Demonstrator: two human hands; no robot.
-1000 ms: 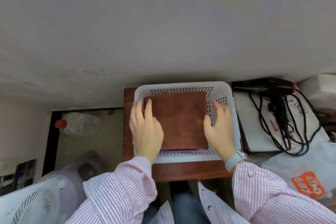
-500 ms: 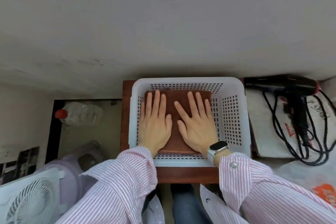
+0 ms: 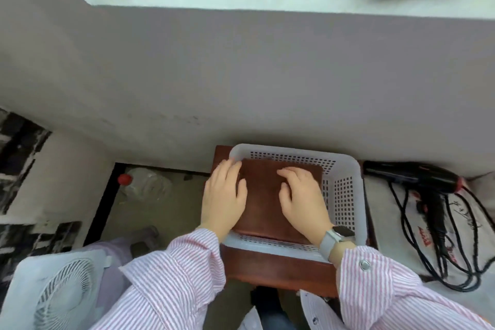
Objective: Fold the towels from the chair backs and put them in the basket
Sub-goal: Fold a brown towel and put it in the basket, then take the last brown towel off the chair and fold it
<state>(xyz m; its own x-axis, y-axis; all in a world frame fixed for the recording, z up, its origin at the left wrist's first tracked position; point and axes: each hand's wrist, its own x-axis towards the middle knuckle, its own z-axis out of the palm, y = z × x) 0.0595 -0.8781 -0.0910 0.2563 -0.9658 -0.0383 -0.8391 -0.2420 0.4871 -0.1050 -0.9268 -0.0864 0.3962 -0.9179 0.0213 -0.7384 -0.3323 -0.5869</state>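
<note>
With the folded brown towel (image 3: pixel 263 201) lying flat in the white basket (image 3: pixel 345 195), left hand (image 3: pixel 223 199) and right hand (image 3: pixel 304 202) rest on it, fingers loosely bent; lifting carelessly could drag its folds apart.

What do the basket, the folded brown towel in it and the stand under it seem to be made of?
Basket: white moulded plastic, judging by the smooth rim and the regular grid of holes in its walls. Brown towel: soft matte cloth, faintly mottled, probably microfibre or suede-like. Stand: reddish-brown wood or wood veneer with a slight sheen; grain is not clear.
</note>
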